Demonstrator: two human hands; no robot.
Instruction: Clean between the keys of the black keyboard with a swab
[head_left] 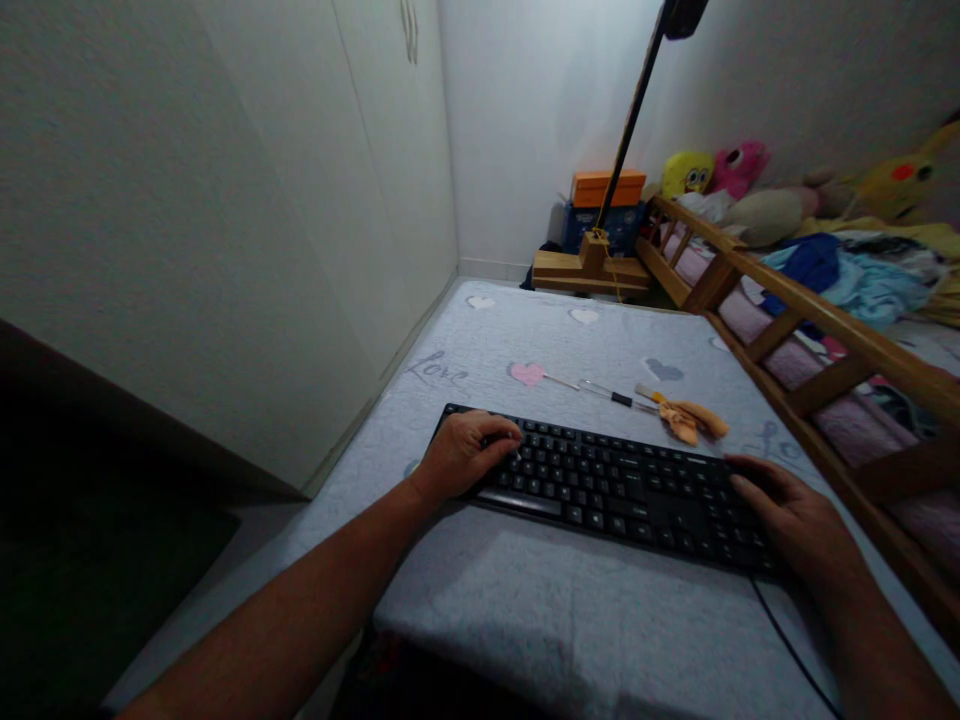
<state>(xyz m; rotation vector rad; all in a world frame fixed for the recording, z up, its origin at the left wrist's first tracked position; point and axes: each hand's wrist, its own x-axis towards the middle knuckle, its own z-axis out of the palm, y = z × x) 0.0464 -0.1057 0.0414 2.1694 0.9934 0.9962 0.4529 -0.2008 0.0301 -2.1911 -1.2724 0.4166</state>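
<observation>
A black keyboard lies at a slant on the bed's pale cover. Over its left end is my left hand, with thumb and forefinger pinched together. A small whitish tip pokes out below the fingertips, like the end of a cotton swab; most of it is hidden. My right hand grips the keyboard's right end, thumb on top, the other fingers mostly hidden. Beyond the keyboard lie a thin pale stick, a slim clear tool with a black grip and a crumpled orange cloth beside a yellow-banded handle.
The keyboard's cable runs toward me at the right. A wooden bed rail borders the right side, with plush toys and clothes behind it. White wardrobe doors stand at left. A wooden stand with a dark pole is at the far end.
</observation>
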